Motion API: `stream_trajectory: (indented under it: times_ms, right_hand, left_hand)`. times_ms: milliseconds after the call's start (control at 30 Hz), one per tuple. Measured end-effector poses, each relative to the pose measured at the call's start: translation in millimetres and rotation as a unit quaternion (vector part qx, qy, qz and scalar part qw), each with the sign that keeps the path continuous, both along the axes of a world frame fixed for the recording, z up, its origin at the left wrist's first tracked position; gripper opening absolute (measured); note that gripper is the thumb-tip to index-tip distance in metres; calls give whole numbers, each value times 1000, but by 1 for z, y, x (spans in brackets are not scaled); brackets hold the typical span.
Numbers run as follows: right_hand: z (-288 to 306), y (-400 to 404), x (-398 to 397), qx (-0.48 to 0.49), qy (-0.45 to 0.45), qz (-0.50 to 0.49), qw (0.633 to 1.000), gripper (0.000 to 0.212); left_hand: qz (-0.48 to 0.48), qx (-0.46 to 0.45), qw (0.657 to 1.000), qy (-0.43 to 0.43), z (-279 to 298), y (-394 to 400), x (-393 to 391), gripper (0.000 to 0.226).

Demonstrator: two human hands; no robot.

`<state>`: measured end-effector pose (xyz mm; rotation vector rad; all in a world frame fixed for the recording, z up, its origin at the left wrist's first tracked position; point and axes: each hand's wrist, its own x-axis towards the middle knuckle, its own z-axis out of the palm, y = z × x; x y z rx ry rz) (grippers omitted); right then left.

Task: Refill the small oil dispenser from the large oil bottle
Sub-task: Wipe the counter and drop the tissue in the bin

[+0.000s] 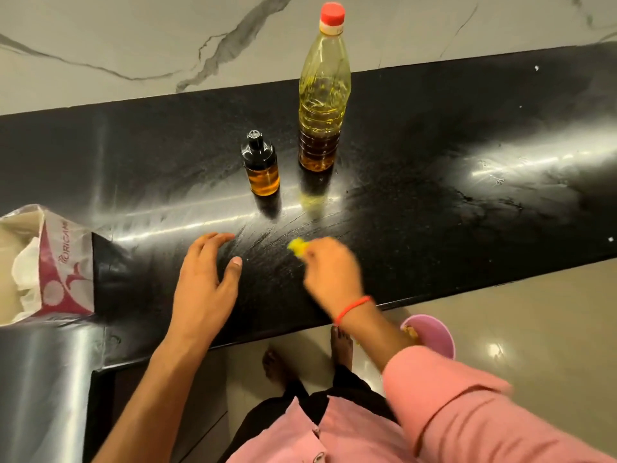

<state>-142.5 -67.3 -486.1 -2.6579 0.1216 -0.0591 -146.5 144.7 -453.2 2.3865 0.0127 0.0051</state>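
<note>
Now, from the head camera I look down on a black tabletop [434, 195] with a marble wall behind it. My large oil bottle [322, 95] stands upright near the back edge, its red cap [332, 15] on, and it holds yellow oil. Just beside it on the left, a little nearer to me, stands the small oil dispenser [261, 163], upright too, with a black top and amber oil in its lower part. The two do not touch.

My left hand [203, 285] rests near the front edge with its grip spread, fingers relaxed and holding nothing. My right hand [329, 272] is close by on the right, blurred, its grip pinching a small yellow thing [298, 246] at the fingertips; I cannot tell what it is. A red thread [352, 307] circles that wrist, and a pink sleeve [450, 412] covers the forearm.

At the left edge of the tabletop lies an open white and maroon packet [56, 272]. Down on the floor, beside my bare feet, I see a pink bin [437, 332].
</note>
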Motion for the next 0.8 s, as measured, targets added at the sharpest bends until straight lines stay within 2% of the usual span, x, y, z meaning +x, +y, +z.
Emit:
stream_trajectory:
  times_ms: [100,167,200,267,333,433,500,533,600,667,733,800]
  right_hand:
    - [13,73,-30,-7,46,204,978,14]
    - [18,78,-33,-21,50,263,963,17]
    - [16,64,-27,-39,38,254,966,13]
    - [13,25,-1,-77,30,178,981,5]
    - [12,-29,32,-104,36,55,992,12]
    - [17,-96,67,-91,45,-121,987,12]
    - [16,-92,77,-54,56,-187,979,15]
    - [14,-74,79,-41,56,-188,980,15]
    - [11,-14,72,-25,46,-128,990,14]
    - [6,55,50,-3,36,-11,999,11]
    - [5,117,17,-11,52,117,992,8]
    - [7,155,-14,-11,66,233,970,17]
  left_hand:
    - [-8,-15,1000,-1,0,-6,4,39]
    - [-10,-15,1000,8,2,-4,6,42]
    - [-11,-11,1000,13,3,-3,7,45]
    - [1,-3,1000,24,3,9,5,48]
    - [23,-1,999,24,5,26,-1,50]
    - [53,5,999,13,7,52,-9,51]
    - [58,12,998,10,6,63,-13,52]
    - [59,12,998,10,6,65,-13,52]
    - [54,11,998,7,6,67,-11,53]
    - [45,9,999,-3,7,65,-6,53]
    - [38,3,999,-18,8,65,-1,53]
    - [35,-9,999,-18,8,64,1,53]
